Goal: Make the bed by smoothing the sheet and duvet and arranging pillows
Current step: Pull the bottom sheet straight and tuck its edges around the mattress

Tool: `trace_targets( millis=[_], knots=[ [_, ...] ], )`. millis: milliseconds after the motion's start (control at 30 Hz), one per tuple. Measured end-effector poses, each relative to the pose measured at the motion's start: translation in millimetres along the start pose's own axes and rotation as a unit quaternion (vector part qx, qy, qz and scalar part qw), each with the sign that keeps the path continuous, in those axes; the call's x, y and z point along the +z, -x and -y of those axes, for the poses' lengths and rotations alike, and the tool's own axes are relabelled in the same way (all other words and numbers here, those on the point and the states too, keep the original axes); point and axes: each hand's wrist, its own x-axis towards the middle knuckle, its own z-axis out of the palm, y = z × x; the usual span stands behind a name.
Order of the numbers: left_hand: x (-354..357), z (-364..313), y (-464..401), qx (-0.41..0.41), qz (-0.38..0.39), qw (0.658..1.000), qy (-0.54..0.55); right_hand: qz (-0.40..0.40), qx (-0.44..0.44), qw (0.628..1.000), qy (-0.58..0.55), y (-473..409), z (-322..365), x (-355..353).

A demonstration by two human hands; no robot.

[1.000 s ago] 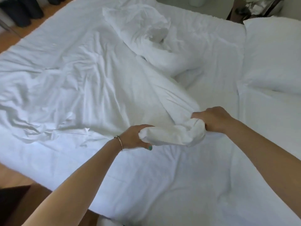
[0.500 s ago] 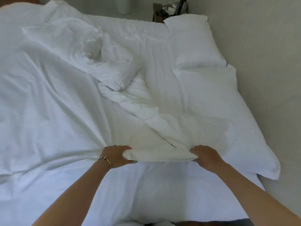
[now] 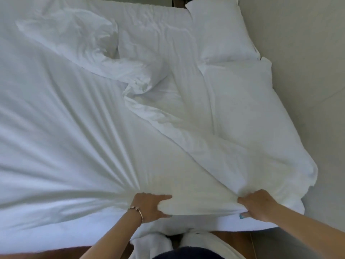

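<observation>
White slippers (image 3: pixel 149 243), one pair, stand on a wooden floor (image 3: pixel 56 254) at the near edge of the view, below the bed's near side; a dark garment edge shows between them at the bottom. Left hand (image 3: pixel 151 207), with a thin bracelet (image 3: pixel 136 210) at the wrist, has its fingers and thumb curled round a bunched edge of the white duvet (image 3: pixel 74 146) just above the near mattress edge. Right hand (image 3: pixel 255 205), fingers curled with a teal-painted nail showing underneath, grips the same gathered edge further right; the cloth is rolled into a thick fold between the two hands. Duvet: white, covering the left and centre of the bed, with tight creases fanning out from the left hand toward the far left. A twisted, crumpled ridge of it runs from the right hand diagonally up to the middle of the bed and ends in a rumpled heap at far left of centre. Fitted sheet (image 3: pixel 158 30): white, exposed in the far centre, lightly wrinkled. Pillow, near (image 3: pixel 252 116): white, lying flat along the right side of the bed, its near corner close to the right hand. Pillow, far (image 3: pixel 220 30): white, plump, at the far right corner, touching the first. Pale wall (image 3: pixel 308 71) runs along the right side of the bed.
</observation>
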Motion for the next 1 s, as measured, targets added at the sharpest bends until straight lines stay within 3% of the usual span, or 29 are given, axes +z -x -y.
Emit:
trace_targets(
  millis=[67, 133, 167, 233, 300, 433, 533, 600, 700, 767, 800, 900, 1000],
  knots=[
    [8, 7, -19, -0.035, 0.113, 0.993, -0.021, 0.079, 0.004, 0.996, -0.033, -25, -3, -7],
    [-5, 11, -43, -0.067, 0.18, 0.981, 0.018, 0.053, 0.0, 0.996, -0.078, -47, -22, -35],
    [-16, 11, -57, -0.073, 0.167, 0.982, 0.056, -0.027, 0.003, 0.994, -0.102, -57, -32, -52],
    [-48, 12, -88, -0.09, 0.055, 0.984, 0.144, -0.196, 0.019, 0.972, -0.127, -78, -45, -89],
    [-86, 12, -121, -0.124, -0.078, 0.959, 0.242, -0.242, 0.049, 0.953, -0.176, -99, -42, -121],
    [-150, 2, -178, -0.175, -0.213, 0.858, 0.433, -0.195, 0.098, 0.956, -0.198, -142, -24, -142],
    [-178, -3, -215, -0.263, -0.218, 0.766, 0.545, -0.181, 0.104, 0.946, -0.248, -159, -23, -139],
    [-187, -3, -232, -0.337, -0.215, 0.723, 0.563, -0.178, 0.066, 0.933, -0.304, -160, -23, -132],
    [-188, 9, -245, -0.404, -0.223, 0.648, 0.606, -0.2, 0.012, 0.89, -0.411, -139, -30, -122],
    [-188, 10, -254, -0.375, -0.22, 0.582, 0.688, -0.251, 0.025, 0.864, -0.436, -119, -52, -112],
    [-192, -1, -257, -0.326, -0.22, 0.572, 0.72, -0.279, 0.051, 0.855, -0.435, -107, -69, -103],
    [-216, -75, -273, -0.138, -0.214, 0.631, 0.733, -0.306, 0.141, 0.826, -0.453, -62, -120, -59],
    [-259, -182, -285, -0.005, -0.188, 0.662, 0.726, -0.341, 0.178, 0.721, -0.577, -17, -146, -18]
  ],
)
